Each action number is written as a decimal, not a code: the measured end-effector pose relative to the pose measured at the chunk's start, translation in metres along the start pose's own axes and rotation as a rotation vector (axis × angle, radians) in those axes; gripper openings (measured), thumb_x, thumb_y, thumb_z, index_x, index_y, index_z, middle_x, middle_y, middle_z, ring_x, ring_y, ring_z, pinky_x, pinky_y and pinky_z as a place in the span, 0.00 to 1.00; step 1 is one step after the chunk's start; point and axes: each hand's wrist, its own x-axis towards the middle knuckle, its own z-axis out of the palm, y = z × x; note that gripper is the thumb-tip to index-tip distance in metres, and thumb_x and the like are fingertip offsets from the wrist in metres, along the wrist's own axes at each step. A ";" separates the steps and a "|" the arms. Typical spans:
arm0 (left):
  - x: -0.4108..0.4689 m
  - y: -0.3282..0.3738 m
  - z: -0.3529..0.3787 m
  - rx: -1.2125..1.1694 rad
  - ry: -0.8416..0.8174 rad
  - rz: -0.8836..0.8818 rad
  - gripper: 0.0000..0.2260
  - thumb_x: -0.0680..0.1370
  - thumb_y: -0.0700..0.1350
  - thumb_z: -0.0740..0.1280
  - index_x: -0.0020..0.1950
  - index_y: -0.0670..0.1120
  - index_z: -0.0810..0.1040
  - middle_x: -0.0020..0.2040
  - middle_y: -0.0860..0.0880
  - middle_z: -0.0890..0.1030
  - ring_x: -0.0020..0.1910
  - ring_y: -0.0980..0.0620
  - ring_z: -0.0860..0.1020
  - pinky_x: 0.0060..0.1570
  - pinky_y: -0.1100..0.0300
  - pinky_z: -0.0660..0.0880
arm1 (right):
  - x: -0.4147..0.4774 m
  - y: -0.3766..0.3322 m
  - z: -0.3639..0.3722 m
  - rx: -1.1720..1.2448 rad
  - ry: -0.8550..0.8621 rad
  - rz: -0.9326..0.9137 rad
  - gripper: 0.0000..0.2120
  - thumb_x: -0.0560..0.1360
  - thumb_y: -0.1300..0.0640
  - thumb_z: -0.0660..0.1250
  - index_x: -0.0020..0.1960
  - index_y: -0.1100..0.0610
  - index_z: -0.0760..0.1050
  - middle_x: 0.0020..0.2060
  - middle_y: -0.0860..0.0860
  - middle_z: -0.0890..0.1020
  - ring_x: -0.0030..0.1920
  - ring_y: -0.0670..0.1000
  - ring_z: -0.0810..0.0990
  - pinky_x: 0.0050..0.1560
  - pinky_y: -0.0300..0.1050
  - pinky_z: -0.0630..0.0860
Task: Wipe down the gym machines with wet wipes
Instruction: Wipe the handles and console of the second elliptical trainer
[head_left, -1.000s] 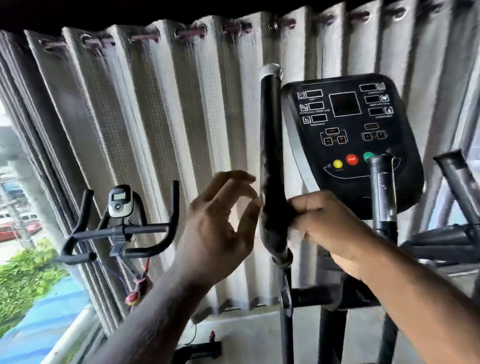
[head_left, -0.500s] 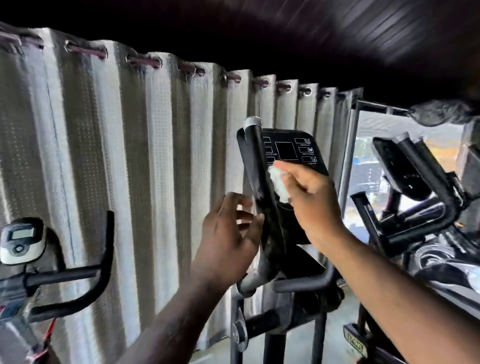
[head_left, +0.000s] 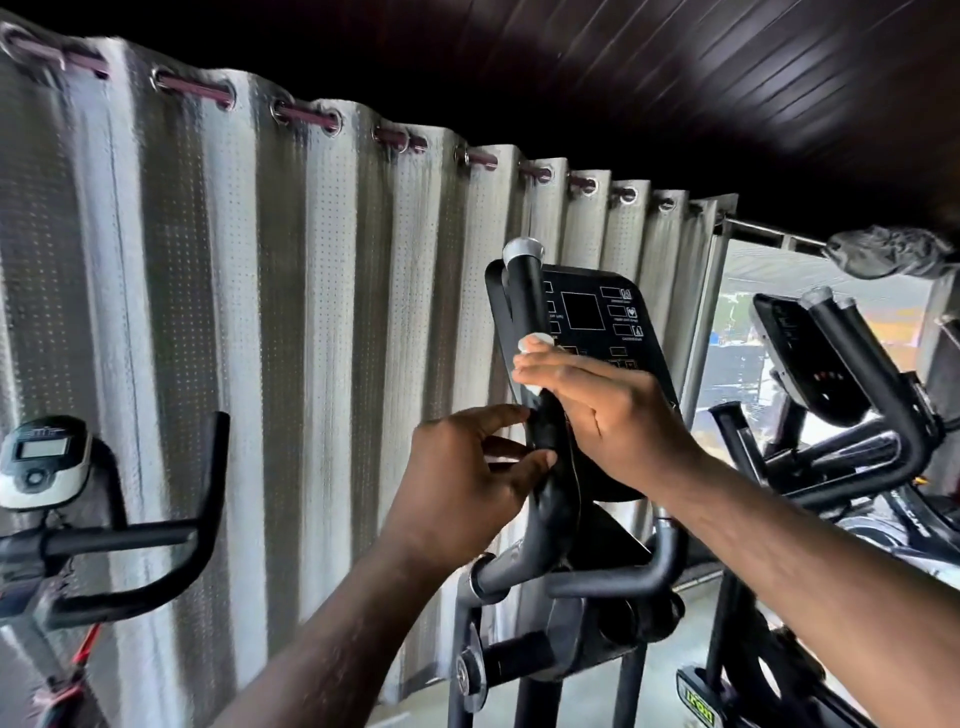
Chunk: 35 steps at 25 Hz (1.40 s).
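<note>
Nearest, the left hand (head_left: 467, 478) is held low on the left side of the upright handle (head_left: 524, 296). Its thumb and curled fingertips pinch the black grip lightly, as if to steady it. Just above it, the right hand (head_left: 608, 410) is wrapped across the same handle from the right, fingers pressed together. The white wet wipe (head_left: 535, 344) is gripped between them and the bar, with only a bulge of it showing over the top finger. Whether the thumb closes behind cannot be told.

The handle's long axis runs nearly vertical, up to a silver cap above the right hand. The unwiped length is judged to lie straight upward from the wipe, so the next stroke turns on sliding along that axis. The right hand is the nearer to it.

Behind the handle the black console (head_left: 597, 322) is seen; its icons and captions are too small to read. A yellowish frame label (head_left: 698, 712) at lower right is blurred. Farther off stand a bike display (head_left: 41, 460) at left, a second machine (head_left: 841, 374) at right, and the grey curtain (head_left: 260, 312).
</note>
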 end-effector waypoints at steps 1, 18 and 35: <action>0.002 0.000 -0.001 0.016 0.010 0.009 0.19 0.74 0.44 0.81 0.64 0.48 0.84 0.52 0.57 0.87 0.48 0.65 0.85 0.48 0.69 0.81 | 0.004 0.006 -0.004 0.012 -0.038 -0.053 0.18 0.79 0.78 0.62 0.63 0.65 0.82 0.66 0.58 0.82 0.72 0.51 0.77 0.73 0.51 0.75; 0.011 0.017 0.009 0.249 0.186 0.249 0.03 0.75 0.41 0.76 0.42 0.48 0.88 0.41 0.55 0.86 0.40 0.56 0.85 0.40 0.59 0.83 | 0.005 0.008 0.015 0.166 0.163 0.142 0.13 0.80 0.75 0.65 0.58 0.64 0.84 0.61 0.55 0.85 0.69 0.49 0.80 0.71 0.47 0.75; -0.041 0.000 0.111 0.335 -0.144 0.512 0.09 0.81 0.43 0.67 0.59 0.40 0.78 0.65 0.43 0.78 0.62 0.44 0.78 0.57 0.51 0.78 | -0.119 0.074 -0.063 0.040 0.400 0.961 0.11 0.82 0.66 0.66 0.60 0.59 0.84 0.52 0.50 0.86 0.50 0.34 0.82 0.52 0.29 0.75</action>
